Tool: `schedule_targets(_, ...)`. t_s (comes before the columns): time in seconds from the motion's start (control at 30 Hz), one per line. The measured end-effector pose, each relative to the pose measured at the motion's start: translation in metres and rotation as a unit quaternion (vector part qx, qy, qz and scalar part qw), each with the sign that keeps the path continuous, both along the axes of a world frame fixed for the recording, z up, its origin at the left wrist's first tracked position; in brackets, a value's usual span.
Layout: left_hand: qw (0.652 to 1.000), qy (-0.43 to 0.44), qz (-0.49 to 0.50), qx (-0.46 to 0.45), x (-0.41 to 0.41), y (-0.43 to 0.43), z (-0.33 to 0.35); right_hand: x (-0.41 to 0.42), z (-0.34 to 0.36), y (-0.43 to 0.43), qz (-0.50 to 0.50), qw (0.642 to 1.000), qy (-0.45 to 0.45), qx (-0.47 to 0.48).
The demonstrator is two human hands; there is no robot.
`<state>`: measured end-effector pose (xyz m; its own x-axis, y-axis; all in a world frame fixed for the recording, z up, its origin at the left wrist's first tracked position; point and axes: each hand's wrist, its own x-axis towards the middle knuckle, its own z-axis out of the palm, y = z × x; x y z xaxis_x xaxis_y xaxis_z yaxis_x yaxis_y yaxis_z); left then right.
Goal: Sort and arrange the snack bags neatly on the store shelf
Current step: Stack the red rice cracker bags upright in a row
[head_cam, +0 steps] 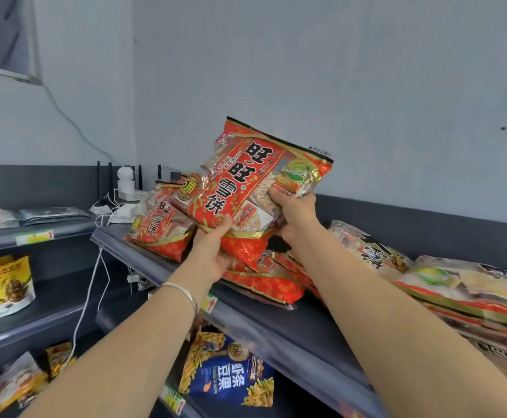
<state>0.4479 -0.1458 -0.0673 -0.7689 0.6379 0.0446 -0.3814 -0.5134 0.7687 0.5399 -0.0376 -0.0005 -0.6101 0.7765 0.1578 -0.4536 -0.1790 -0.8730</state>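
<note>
Both hands, left (213, 251) and right (296, 212), grip red snack bag (255, 188) above dark shelf (291, 330); grey wall (336, 70) behind.

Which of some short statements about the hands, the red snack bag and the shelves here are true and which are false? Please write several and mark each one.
1. Both hands hold the red snack bag above the top shelf. True: the left hand has its lower edge, the right hand its right side.
2. The left wrist carries a silver bracelet. True.
3. The held bag lies flat on the shelf. False: it is lifted and tilted.
4. The blue snack bag sits on the top shelf. False: it is on the shelf below.
5. Other red bags lie behind the held one. True.
</note>
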Motion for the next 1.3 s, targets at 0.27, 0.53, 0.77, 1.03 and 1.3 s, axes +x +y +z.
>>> schedule_targets(0.27, 0.958, 0.188, 0.187, -0.107, -0.070, 0.043, 0.033, -0.024, 0.016, 0.064, -0.062, 0.994, 0.037, 0.077)
schedule_targets(0.53, 0.937, 0.268, 0.140, -0.178, -0.123, 0.099, 0.029, -0.042, 0.013, 0.110, -0.096, 0.987, -0.008, 0.127)
schedule_targets(0.77, 0.950, 0.261, 0.017, -0.170, -0.169, 0.151, 0.024, -0.071, 0.005, 0.137, -0.136, 0.981, -0.023, 0.134)
schedule_targets(1.03, 0.937, 0.223, -0.083, -0.255, -0.199, 0.204, -0.031, -0.092, -0.015, 0.158, -0.260, 0.841, -0.444, 0.170)
schedule_targets(1.3, 0.928, 0.263, -0.082, -0.249, -0.204, 0.206, -0.038, -0.089, -0.015, 0.148, -0.226, 0.818, -0.515, 0.118)
